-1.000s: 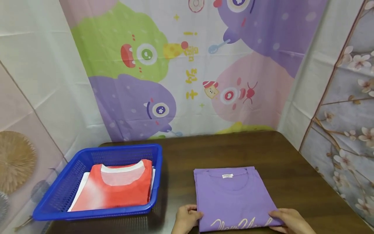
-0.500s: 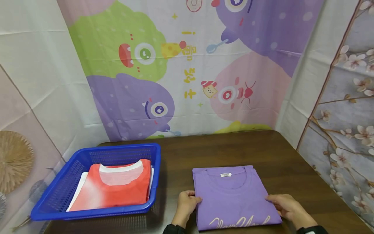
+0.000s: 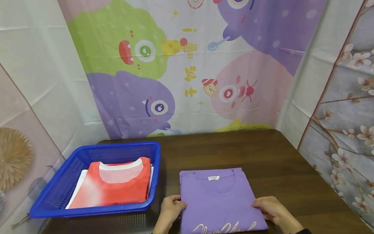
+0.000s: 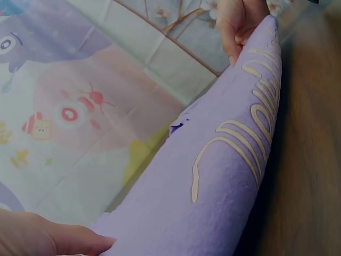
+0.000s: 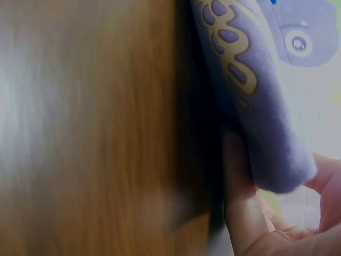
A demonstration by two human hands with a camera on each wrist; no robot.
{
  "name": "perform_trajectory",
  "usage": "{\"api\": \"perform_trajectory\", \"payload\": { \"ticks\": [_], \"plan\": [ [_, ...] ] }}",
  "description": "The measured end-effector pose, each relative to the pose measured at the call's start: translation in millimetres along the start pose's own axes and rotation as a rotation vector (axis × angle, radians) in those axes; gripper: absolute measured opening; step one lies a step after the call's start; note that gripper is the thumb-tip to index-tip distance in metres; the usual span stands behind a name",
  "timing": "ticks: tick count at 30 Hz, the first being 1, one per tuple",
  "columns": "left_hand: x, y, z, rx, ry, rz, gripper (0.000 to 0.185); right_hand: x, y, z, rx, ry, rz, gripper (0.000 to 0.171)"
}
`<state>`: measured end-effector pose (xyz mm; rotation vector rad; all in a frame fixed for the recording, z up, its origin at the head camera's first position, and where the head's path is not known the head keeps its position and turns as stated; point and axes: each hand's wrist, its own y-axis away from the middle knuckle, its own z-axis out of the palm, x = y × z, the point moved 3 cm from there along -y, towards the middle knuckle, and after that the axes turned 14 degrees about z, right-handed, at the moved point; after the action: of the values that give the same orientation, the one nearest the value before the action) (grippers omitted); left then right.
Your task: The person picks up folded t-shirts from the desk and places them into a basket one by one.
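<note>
A folded purple T-shirt (image 3: 216, 198) with cream lettering lies on the brown table (image 3: 233, 149), its collar label pointing away from me. My left hand (image 3: 175, 204) grips its left edge and my right hand (image 3: 258, 204) grips its right edge. In the right wrist view, fingers (image 5: 237, 181) curl under the purple T-shirt (image 5: 250, 96) and its near edge is raised off the wood. The left wrist view shows the purple T-shirt (image 4: 213, 176) stretched between my left hand (image 4: 48, 237) and my right hand (image 4: 240, 21).
A blue plastic basket (image 3: 61, 191) stands on the table's left side, holding a folded red and white shirt (image 3: 114, 185) on top of a white one. Cartoon and floral cloth backdrops close in the table's far and right sides.
Both hands have carried the purple T-shirt to the left, closer to the blue basket. The basket and its shirts have not moved.
</note>
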<state>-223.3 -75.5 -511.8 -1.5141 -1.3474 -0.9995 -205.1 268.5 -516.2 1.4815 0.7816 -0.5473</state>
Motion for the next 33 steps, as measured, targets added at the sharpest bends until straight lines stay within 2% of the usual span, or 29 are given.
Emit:
{"api": "perform_trajectory", "payload": {
  "ticks": [9, 14, 18, 22, 30, 33],
  "plan": [
    [-6.0, 9.1, -24.6, -0.099, 0.006, -0.015, 0.04, 0.2, 6.0, 23.3, -0.002, 0.076, 0.002, 0.012],
    [-4.1, 3.1, -27.0, -0.108, 0.003, -0.048, 0.044, -10.5, 1.9, 24.8, 0.005, 0.061, 0.021, 0.027],
    [-1.5, -10.1, -23.1, -0.045, -0.006, -0.053, 0.043, -25.4, -9.5, 22.7, 0.041, -0.007, 0.075, 0.041],
    [-0.7, -24.4, -18.9, 0.036, -0.026, -0.058, 0.041, -39.7, -21.2, 22.2, 0.038, -0.051, 0.099, 0.046],
    [-0.5, -38.9, -11.8, 0.105, -0.054, -0.081, 0.041, -50.4, -33.3, 24.8, 0.052, -0.081, 0.117, 0.044],
    [-2.5, -40.3, -10.5, 0.134, -0.042, -0.092, 0.042, -50.2, -35.7, 28.5, 0.035, -0.086, 0.1, 0.035]
  ]
}}
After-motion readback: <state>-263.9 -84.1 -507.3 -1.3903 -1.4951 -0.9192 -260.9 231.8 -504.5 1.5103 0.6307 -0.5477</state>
